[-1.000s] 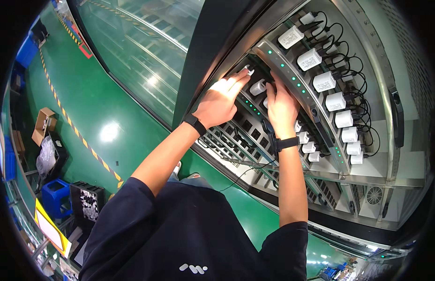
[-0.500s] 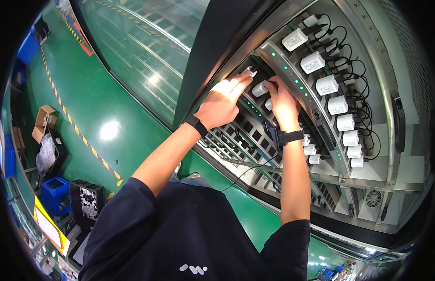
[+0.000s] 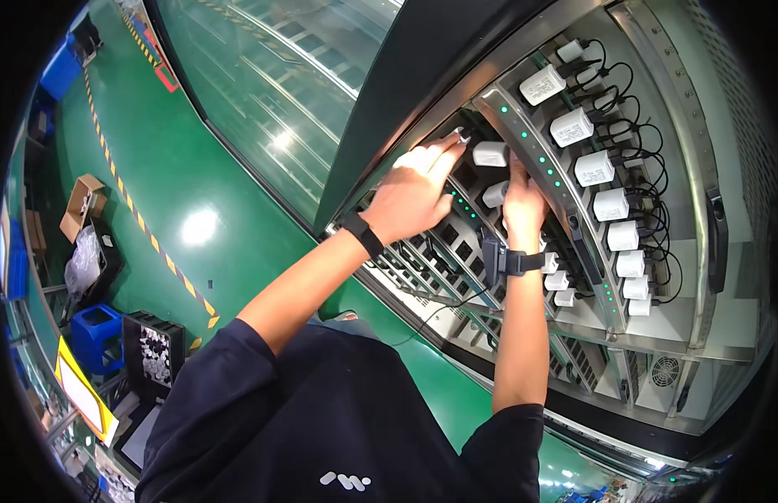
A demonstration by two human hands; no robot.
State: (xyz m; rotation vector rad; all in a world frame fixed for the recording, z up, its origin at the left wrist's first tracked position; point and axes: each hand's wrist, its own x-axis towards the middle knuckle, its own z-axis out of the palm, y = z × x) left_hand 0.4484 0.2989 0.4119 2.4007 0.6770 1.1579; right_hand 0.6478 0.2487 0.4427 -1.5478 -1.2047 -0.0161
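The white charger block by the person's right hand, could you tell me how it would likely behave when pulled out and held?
The white charger block looks like a small, rigid plastic shell, so probably stiff and light. Its smooth, glossy faces may be a little slippery. Being boxy with flat sides, it should rest flat rather than roll. The right hand is at a similar one just below.

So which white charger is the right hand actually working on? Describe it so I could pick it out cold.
Start at the slanted metal rack with its long row of cabled white chargers behind the green lights. On the dark row in front, the right hand touches a charger. Unlike that back row, it shows no cable and sits directly below the left hand's fingertips.
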